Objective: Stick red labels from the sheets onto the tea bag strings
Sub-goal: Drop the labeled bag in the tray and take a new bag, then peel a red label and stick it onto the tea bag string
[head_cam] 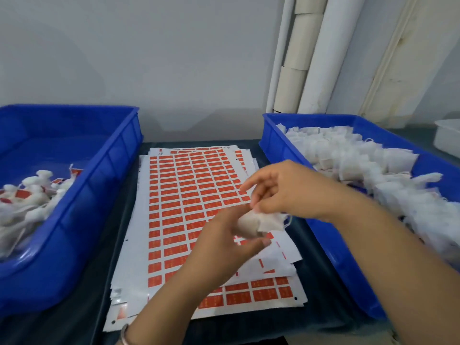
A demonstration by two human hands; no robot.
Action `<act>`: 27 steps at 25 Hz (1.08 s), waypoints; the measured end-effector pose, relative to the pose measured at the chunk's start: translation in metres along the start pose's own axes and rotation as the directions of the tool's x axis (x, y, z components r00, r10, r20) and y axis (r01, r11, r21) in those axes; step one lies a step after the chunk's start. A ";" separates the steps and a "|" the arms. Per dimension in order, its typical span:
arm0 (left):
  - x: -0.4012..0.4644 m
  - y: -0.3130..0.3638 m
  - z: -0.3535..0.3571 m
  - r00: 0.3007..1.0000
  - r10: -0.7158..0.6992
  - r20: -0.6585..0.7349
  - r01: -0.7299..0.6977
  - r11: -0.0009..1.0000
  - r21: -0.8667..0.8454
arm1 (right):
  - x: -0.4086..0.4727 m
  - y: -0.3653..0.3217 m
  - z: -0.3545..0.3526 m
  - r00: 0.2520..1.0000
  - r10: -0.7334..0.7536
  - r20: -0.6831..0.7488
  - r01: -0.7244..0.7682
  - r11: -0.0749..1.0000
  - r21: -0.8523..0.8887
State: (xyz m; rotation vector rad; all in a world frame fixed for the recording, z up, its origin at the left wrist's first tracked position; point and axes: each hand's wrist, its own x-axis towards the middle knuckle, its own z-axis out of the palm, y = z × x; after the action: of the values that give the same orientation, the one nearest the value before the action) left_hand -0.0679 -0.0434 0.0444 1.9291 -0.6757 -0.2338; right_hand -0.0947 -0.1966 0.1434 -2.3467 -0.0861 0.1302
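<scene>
A stack of white sheets (189,195) covered with rows of red labels lies on the dark table between two blue bins. Above its right side, my left hand (224,245) grips a white tea bag (258,224) between thumb and fingers. My right hand (281,188) hovers just above it, its fingertips pinching at the bag's top edge, where a thin white string (288,220) trails to the right. No label shows on this bag. The image is blurred around the fingers.
The blue bin on the left (104,175) holds tea bags with red labels attached. The blue bin on the right (331,240) is heaped with plain white tea bags (368,165). White rolls (306,56) lean on the wall behind. A white container (448,138) stands far right.
</scene>
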 end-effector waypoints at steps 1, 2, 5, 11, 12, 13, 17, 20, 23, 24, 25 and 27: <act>0.000 -0.007 -0.002 0.997 -0.063 -0.034 0.062 0.998 -0.024 | 0.010 0.002 0.016 1.000 -0.009 -0.008 0.010 0.999 0.031; -0.001 -0.016 -0.003 0.987 -0.146 -0.063 0.140 0.986 -0.091 | 0.017 0.006 0.027 0.999 -0.010 -0.053 0.013 0.998 0.066; -0.008 -0.040 -0.014 0.920 -0.381 -0.093 0.336 0.888 -0.313 | 0.027 0.027 0.048 0.993 0.068 -0.098 -0.049 0.982 0.183; -0.017 -0.057 -0.025 0.861 -0.497 -0.108 0.432 0.827 -0.359 | 0.028 0.046 0.068 0.996 0.066 -0.062 -0.054 0.982 0.183; -0.019 -0.057 -0.026 0.860 -0.501 -0.099 0.437 0.822 -0.365 | 0.028 0.046 0.067 0.995 0.070 -0.075 -0.055 0.979 0.196; -0.020 -0.057 -0.028 0.862 -0.500 -0.089 0.435 0.818 -0.376 | 0.027 0.046 0.065 0.994 0.071 -0.082 -0.052 0.977 0.208; -0.024 -0.058 -0.033 0.857 -0.499 -0.130 0.434 0.835 -0.338 | 0.024 0.038 0.056 0.991 0.023 -0.133 0.015 0.960 0.281; -0.024 -0.057 -0.035 0.862 -0.473 -0.185 0.434 0.875 -0.216 | 0.024 0.027 0.059 0.988 -0.048 -0.148 0.087 0.958 0.274; -0.020 -0.042 -0.039 0.939 -0.278 -0.205 0.267 0.960 -0.082 | 0.025 0.020 0.068 0.985 -0.111 -0.135 0.134 0.974 0.182; -0.018 -0.034 -0.040 0.956 -0.212 -0.201 0.208 0.977 -0.040 | 0.025 0.019 0.070 0.983 -0.121 -0.140 0.142 0.978 0.154; -0.016 -0.027 -0.041 0.967 -0.159 -0.197 0.160 0.987 -0.011 | 0.025 0.017 0.072 0.980 -0.130 -0.148 0.150 0.980 0.131; -0.010 -0.019 -0.041 0.979 -0.093 -0.179 0.095 0.995 0.004 | 0.023 0.016 0.071 0.975 -0.149 -0.163 0.166 0.981 0.097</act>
State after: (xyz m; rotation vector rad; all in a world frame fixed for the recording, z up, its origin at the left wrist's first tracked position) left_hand -0.0514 -0.0003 0.0445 1.9686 -0.4689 -0.1134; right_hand -0.0798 -0.1549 0.0808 -2.2211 -0.1837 -0.1228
